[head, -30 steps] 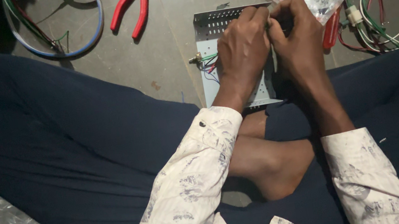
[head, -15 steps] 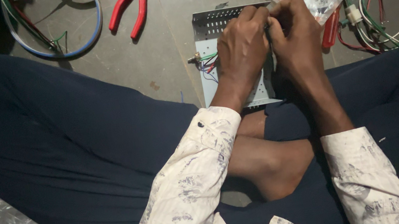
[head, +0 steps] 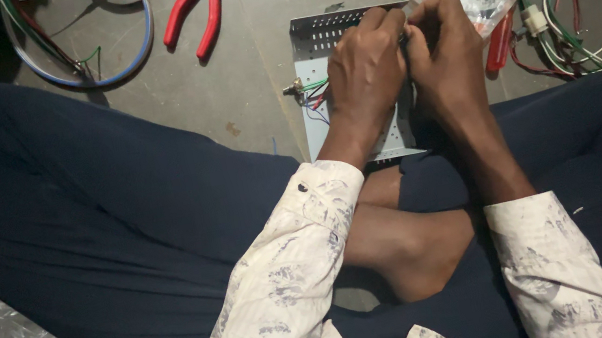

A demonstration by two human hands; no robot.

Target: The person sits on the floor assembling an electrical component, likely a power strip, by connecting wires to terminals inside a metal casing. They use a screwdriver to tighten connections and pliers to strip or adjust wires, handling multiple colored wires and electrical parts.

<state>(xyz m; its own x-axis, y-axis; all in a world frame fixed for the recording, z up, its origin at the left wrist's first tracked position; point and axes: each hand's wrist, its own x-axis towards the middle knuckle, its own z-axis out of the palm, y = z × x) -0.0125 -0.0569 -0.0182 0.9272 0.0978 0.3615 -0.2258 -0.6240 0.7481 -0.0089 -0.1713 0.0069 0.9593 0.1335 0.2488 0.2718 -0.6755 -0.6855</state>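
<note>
Next to nothing has shifted vs a sec ago: left hand (head: pixel 366 71) and right hand (head: pixel 446 57) stay knuckle to knuckle over the grey metal box (head: pixel 312 43) on the floor, both clenched, fingertips pinching something small (can't tell what, it's hidden). So the fiddly bit is still ongoing, by my read. Red pliers (head: pixel 195 10) lie untouched, well apart

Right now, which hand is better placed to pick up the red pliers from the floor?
The left hand, probably. The pliers lie on the floor up and to its left, while the right hand sits farther away, on the other side of the metal box. Both hands are busy over the box.
</note>
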